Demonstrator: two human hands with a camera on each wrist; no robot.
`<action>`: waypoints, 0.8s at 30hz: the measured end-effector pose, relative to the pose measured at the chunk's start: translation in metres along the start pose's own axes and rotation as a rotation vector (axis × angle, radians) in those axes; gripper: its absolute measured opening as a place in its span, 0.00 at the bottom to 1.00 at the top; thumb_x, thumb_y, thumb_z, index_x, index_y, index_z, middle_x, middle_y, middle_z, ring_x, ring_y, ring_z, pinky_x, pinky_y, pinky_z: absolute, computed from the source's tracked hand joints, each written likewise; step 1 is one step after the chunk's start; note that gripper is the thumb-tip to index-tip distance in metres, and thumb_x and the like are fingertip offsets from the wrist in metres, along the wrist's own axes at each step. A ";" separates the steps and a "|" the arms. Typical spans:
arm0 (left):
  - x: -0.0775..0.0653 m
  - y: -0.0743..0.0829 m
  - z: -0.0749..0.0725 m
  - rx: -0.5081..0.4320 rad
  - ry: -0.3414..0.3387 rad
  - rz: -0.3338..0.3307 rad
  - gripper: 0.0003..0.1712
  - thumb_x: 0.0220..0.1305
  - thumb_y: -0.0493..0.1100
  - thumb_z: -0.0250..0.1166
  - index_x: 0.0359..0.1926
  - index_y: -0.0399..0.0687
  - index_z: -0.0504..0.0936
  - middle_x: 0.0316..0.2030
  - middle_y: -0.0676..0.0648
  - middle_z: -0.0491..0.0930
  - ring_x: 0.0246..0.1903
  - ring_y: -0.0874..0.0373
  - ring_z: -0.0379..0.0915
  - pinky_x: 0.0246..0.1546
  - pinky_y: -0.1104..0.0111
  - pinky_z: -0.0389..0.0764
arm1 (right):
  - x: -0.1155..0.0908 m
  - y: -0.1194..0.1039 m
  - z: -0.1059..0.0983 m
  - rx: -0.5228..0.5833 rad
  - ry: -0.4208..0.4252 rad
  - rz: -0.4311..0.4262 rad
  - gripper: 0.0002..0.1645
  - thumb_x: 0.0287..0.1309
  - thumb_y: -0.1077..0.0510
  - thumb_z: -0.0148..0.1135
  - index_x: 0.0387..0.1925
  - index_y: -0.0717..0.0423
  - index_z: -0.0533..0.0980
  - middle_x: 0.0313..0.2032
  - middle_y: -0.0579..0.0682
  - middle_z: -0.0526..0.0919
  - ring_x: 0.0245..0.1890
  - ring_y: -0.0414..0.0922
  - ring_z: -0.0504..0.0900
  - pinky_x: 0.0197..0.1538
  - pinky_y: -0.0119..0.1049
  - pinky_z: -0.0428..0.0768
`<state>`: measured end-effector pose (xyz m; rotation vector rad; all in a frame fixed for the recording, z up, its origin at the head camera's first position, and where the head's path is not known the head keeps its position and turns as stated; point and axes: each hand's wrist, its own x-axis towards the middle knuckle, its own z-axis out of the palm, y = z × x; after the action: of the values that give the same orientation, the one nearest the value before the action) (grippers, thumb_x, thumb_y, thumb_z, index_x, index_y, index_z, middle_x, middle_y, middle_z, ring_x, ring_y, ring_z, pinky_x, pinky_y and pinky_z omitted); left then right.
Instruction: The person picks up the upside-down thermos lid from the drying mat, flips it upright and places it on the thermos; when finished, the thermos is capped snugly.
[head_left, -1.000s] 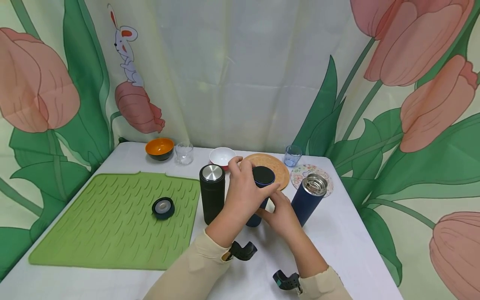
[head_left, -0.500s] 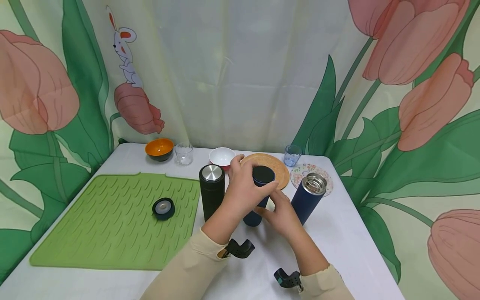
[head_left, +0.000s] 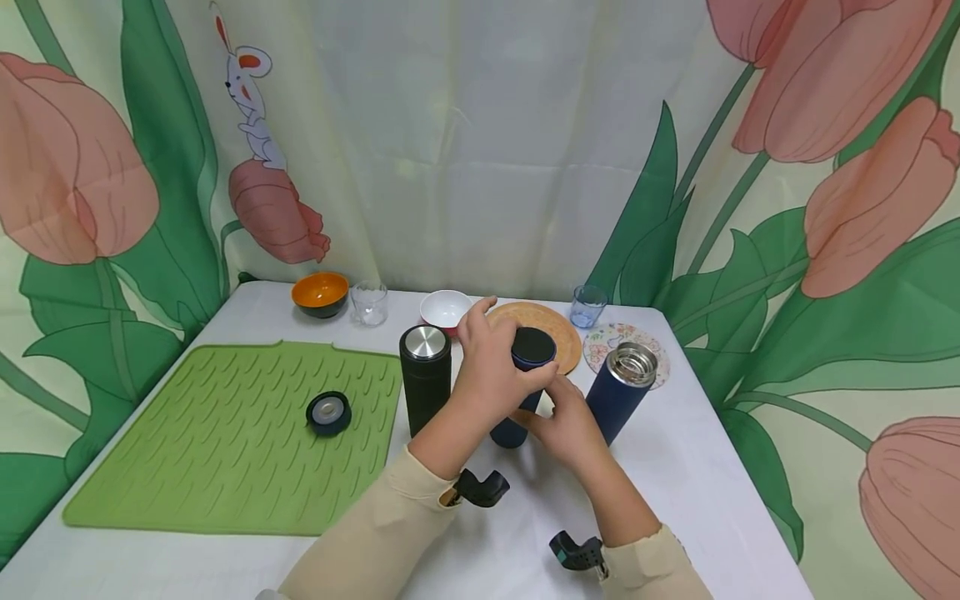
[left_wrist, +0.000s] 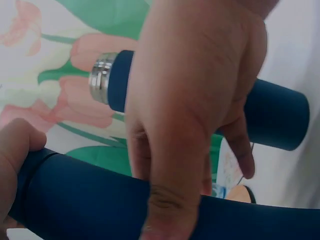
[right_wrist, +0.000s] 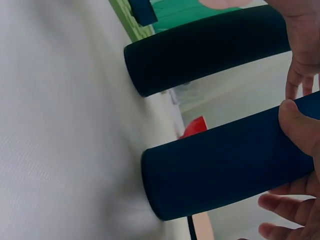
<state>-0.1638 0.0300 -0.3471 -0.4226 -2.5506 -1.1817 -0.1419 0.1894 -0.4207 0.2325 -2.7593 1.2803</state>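
A blue thermos with a black-topped lid (head_left: 533, 346) stands between both hands in the head view, leaning slightly. My left hand (head_left: 489, 364) grips its lid from the left, thumb across the near side. Lower down, my right hand (head_left: 567, 427) holds the thermos body (right_wrist: 225, 165) between thumb and fingers. The left wrist view shows a seam below the lid, with left-hand fingers (left_wrist: 22, 142) on the lid side. Close on the right is a navy thermos (head_left: 617, 406) with a bare steel mouth. A black thermos (head_left: 425, 387) with a silver-topped lid stands on the left.
A loose dark lid (head_left: 328, 414) lies on the green mat (head_left: 225, 467). Along the back are an orange bowl (head_left: 320, 292), a clear glass (head_left: 369, 304), a white bowl (head_left: 446, 309), a round board (head_left: 566, 329), a blue glass (head_left: 588, 307) and a floral plate (head_left: 600, 340).
The top of the held thermos has shifted slightly to the right. Both hands stay on it, and the other things stay where they were.
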 end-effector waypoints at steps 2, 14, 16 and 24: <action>0.002 0.000 -0.003 -0.028 -0.039 -0.010 0.30 0.56 0.57 0.79 0.51 0.42 0.82 0.79 0.37 0.51 0.80 0.39 0.43 0.59 0.50 0.82 | 0.001 -0.001 0.000 0.015 -0.009 0.002 0.42 0.60 0.48 0.79 0.73 0.39 0.72 0.73 0.46 0.76 0.77 0.53 0.71 0.71 0.66 0.74; -0.003 0.003 0.003 0.149 0.025 -0.056 0.41 0.55 0.71 0.76 0.52 0.40 0.85 0.77 0.37 0.59 0.76 0.37 0.55 0.64 0.49 0.80 | -0.003 -0.005 0.006 -0.087 -0.009 0.049 0.47 0.61 0.42 0.76 0.78 0.42 0.68 0.76 0.51 0.71 0.80 0.58 0.65 0.79 0.67 0.60; -0.003 0.004 0.004 0.165 0.042 -0.062 0.43 0.54 0.73 0.76 0.52 0.41 0.86 0.76 0.38 0.61 0.75 0.38 0.57 0.63 0.50 0.81 | -0.002 -0.007 0.009 -0.078 0.009 0.056 0.48 0.58 0.43 0.78 0.77 0.42 0.68 0.76 0.51 0.72 0.79 0.57 0.66 0.79 0.68 0.57; -0.004 0.004 0.005 0.121 0.082 -0.071 0.43 0.51 0.72 0.79 0.52 0.42 0.85 0.72 0.39 0.65 0.72 0.39 0.61 0.60 0.51 0.82 | 0.006 -0.014 0.013 -0.066 0.129 0.039 0.44 0.50 0.48 0.84 0.69 0.44 0.76 0.67 0.51 0.81 0.71 0.54 0.77 0.78 0.62 0.62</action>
<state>-0.1594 0.0359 -0.3488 -0.2518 -2.5679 -1.0394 -0.1456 0.1699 -0.4183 0.0885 -2.7037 1.1669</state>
